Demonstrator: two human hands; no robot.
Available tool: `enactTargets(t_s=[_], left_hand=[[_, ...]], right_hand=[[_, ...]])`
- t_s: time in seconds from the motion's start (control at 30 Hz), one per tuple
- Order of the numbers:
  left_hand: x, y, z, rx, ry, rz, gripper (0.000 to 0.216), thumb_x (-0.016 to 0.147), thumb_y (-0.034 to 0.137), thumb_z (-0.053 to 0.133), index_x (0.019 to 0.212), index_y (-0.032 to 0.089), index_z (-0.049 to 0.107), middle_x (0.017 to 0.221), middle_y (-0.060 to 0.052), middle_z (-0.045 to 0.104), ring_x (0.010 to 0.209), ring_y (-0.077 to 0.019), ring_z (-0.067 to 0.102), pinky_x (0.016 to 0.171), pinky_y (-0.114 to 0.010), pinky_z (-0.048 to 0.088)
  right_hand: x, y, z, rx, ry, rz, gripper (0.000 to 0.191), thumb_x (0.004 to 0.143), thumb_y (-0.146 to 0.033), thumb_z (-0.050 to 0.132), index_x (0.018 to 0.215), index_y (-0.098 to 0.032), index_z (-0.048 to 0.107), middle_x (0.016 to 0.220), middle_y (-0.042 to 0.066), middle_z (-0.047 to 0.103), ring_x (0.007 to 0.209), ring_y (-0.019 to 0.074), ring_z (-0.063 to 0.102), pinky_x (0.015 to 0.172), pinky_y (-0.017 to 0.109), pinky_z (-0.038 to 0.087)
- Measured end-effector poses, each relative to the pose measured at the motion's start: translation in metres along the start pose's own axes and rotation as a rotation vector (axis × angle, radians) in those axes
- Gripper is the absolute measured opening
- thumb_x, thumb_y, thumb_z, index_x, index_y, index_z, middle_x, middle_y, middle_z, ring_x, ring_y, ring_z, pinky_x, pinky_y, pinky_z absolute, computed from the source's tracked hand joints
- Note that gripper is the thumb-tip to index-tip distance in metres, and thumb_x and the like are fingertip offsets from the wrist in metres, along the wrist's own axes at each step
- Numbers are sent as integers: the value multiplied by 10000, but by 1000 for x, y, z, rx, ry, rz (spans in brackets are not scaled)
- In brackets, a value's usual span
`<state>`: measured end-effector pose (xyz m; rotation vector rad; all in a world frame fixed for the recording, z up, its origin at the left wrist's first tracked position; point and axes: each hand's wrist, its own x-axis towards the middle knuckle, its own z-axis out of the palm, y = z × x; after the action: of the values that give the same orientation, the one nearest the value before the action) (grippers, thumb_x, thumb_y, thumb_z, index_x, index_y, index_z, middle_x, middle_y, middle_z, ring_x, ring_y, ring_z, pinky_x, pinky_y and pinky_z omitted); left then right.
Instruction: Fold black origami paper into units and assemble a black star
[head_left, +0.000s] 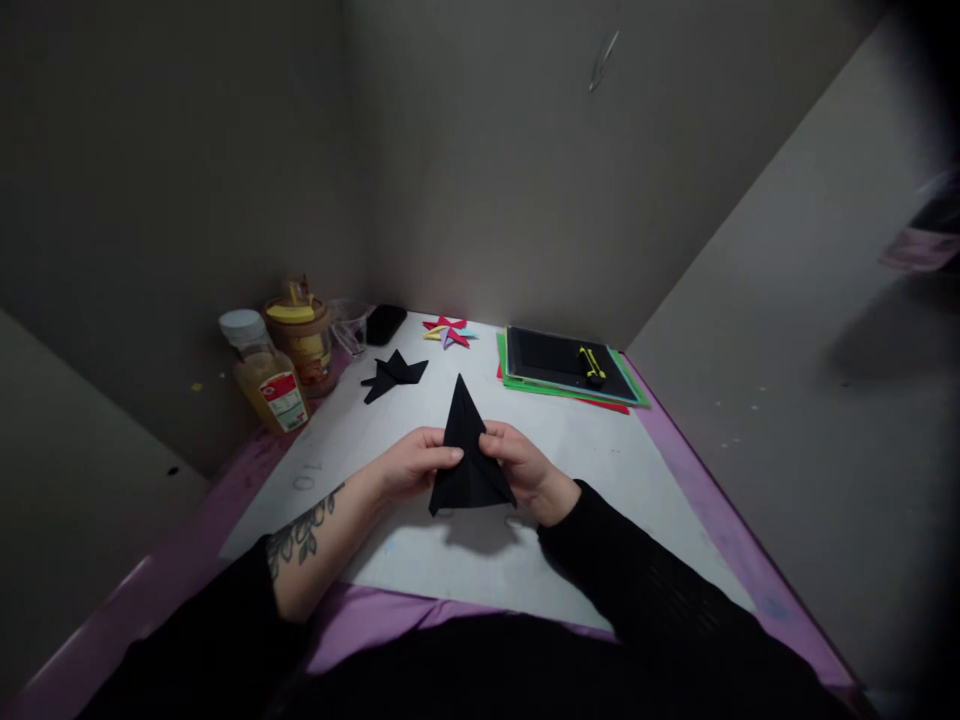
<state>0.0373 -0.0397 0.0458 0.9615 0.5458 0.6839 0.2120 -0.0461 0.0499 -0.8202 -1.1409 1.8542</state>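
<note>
A folded black paper triangle (471, 480) is held up over the white sheet, its sharp tip pointing away from me. My left hand (416, 460) grips its left edge, thumb on the top face and fingers beneath. On the opposite edge, my right hand (523, 465) pinches it the same way, thumb near the middle crease. The lower corners of the paper flare outward. Beyond my left hand lies a folded black paper shape (395, 374) with several points. A multicoloured folded paper star (448, 332) rests farther back.
A stack of coloured paper (540, 360) with a yellow and black cutter (592, 366) on top lies back right. At the left stand a glue bottle (274, 385), a brown lidded cup (304, 335), a clear plastic cup (351, 328) and a dark phone (386, 324). Grey walls enclose the table.
</note>
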Motion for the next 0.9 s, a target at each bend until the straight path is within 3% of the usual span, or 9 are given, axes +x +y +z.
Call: enactTargets(t_s=[0.13,0.4,0.7,0.9], left_hand=[[0,-2,-2,14,-3,5,382,602,361,780,843,75,702,745,-94,693,633,-168,622,648,-286,473],[3,-4,-4,54,111,39,338,591,333,792,810,98,688,741,-51,690,651,-171,623,649,-274,479],[9,-4,-8,400,259,117,269,655,340,727,767,106,656,639,-1,627,571,-130,559,528,-209,405],[7,-3,-6,412,167,42,292,672,341,708,837,104,664,715,-27,663,623,-159,601,597,-247,457]], right_hand=[[1,2,1,-6,20,-5,414,543,-495,791,683,-156,598,513,-30,497,437,84,398,440,227,349],[3,-7,1,-242,108,-143,253,659,-379,701,670,-154,586,594,-23,529,514,94,426,490,223,339],[9,1,-2,-498,258,-220,283,707,-378,639,600,-188,458,559,-53,420,519,96,370,494,231,297],[15,-5,-6,-404,333,-334,246,725,-373,619,651,-203,458,548,-66,412,494,96,347,479,232,274]])
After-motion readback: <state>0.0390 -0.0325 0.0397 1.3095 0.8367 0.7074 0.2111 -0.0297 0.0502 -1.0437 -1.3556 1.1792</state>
